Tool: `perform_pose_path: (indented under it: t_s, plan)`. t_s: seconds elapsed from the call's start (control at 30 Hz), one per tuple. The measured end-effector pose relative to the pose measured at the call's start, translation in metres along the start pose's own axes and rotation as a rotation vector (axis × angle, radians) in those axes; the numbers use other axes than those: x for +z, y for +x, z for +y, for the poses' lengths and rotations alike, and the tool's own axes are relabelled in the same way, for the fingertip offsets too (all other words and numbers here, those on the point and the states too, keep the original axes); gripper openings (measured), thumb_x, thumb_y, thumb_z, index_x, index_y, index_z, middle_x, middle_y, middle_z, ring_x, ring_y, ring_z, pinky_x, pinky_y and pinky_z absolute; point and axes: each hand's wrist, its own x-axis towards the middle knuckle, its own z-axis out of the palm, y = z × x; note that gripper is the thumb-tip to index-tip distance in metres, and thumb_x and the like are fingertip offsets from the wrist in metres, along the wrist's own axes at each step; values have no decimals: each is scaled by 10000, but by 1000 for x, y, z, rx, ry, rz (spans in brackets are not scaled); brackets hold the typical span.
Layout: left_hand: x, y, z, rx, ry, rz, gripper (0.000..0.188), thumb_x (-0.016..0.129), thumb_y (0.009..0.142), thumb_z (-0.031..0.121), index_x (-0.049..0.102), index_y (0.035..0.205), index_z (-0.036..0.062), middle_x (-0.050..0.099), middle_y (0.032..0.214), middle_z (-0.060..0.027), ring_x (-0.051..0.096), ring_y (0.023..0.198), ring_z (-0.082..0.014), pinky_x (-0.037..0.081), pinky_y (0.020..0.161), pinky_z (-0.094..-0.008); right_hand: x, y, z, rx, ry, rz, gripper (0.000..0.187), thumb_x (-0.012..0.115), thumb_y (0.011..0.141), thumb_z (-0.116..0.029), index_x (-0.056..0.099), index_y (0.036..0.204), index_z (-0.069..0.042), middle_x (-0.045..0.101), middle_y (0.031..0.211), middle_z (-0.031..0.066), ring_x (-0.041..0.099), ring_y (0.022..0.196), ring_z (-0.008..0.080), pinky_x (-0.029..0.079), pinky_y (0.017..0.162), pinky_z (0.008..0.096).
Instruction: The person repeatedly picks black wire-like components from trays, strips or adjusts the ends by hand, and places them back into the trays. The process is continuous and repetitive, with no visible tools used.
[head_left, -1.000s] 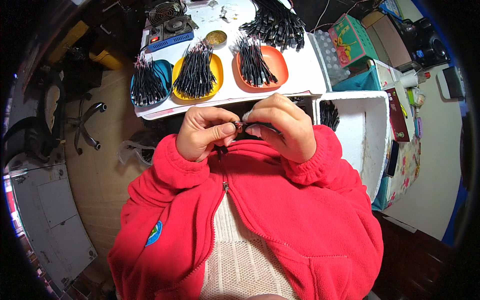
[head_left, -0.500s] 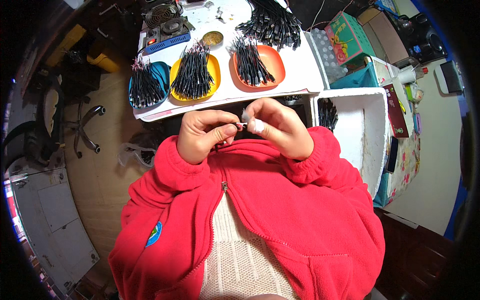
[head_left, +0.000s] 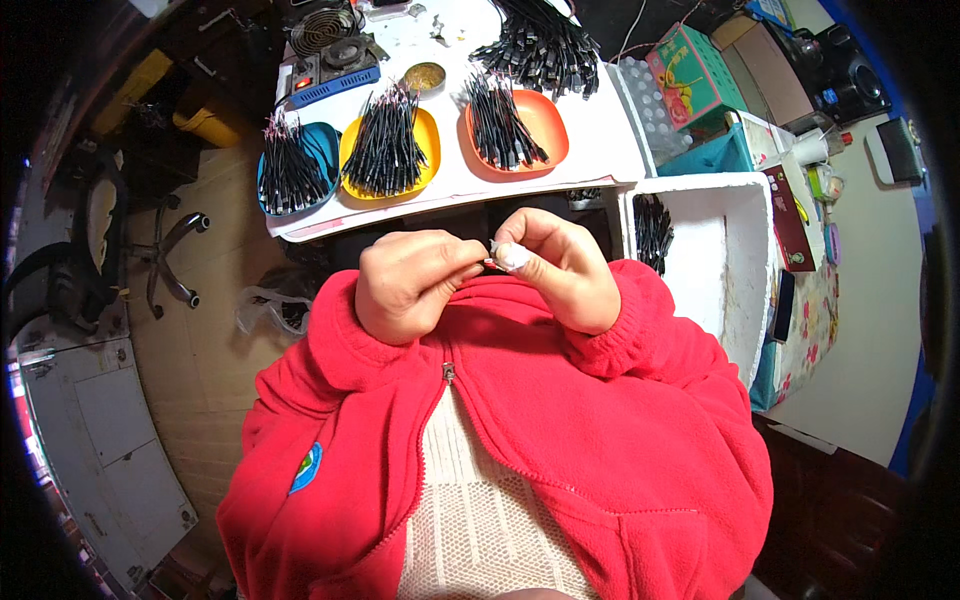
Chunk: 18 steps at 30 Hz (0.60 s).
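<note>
My left hand (head_left: 415, 285) is closed in a pinch in front of my chest, on a short black cable mostly hidden by the fingers. Thin wires (head_left: 490, 263) at the cable's end show as a small red and pale spot between the two hands. My right hand (head_left: 570, 275), with a white wrap (head_left: 514, 257) on its thumb, pinches at these wires, its fingertips almost meeting the left ones. Just beyond, black cables with stripped ends lie bundled in a blue bowl (head_left: 326, 140), a yellow bowl (head_left: 429, 130) and an orange bowl (head_left: 548, 122).
On the white table (head_left: 620, 150) stand a small blue-based device with a fan (head_left: 340, 80), a round tin (head_left: 425, 76) and a large heap of black cables (head_left: 545, 50). A white foam box (head_left: 705, 184) with more cables is at the right. An office chair base (head_left: 165, 250) stands at the left.
My left hand has turned so its back faces up, its fingers now covering the cable. Both hands have drawn closer together over the wires.
</note>
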Motion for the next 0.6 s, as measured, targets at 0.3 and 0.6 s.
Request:
perform_pose_path:
  t_s: [0.3, 0.6]
  plan:
    - [-2, -5, 1, -376, -472, -6, 110, 616, 871, -31, 674, 965, -37, 662, 831, -62, 586, 653, -85, 473, 589, -203, -8, 4, -24, -450, -908, 28, 179, 683, 817, -3, 626, 986, -12, 586, 859, 68, 596, 765, 166, 484, 675, 294]
    - [0, -7, -20, -552, -1109, -40, 143, 649, 876, 42, 668, 991, -41, 650, 788, -76, 568, 630, -97, 454, 561, -222, -12, 17, -22, -515, -691, -87, 185, 686, 795, 7, 635, 972, -9, 616, 875, 81, 611, 798, 198, 488, 692, 303]
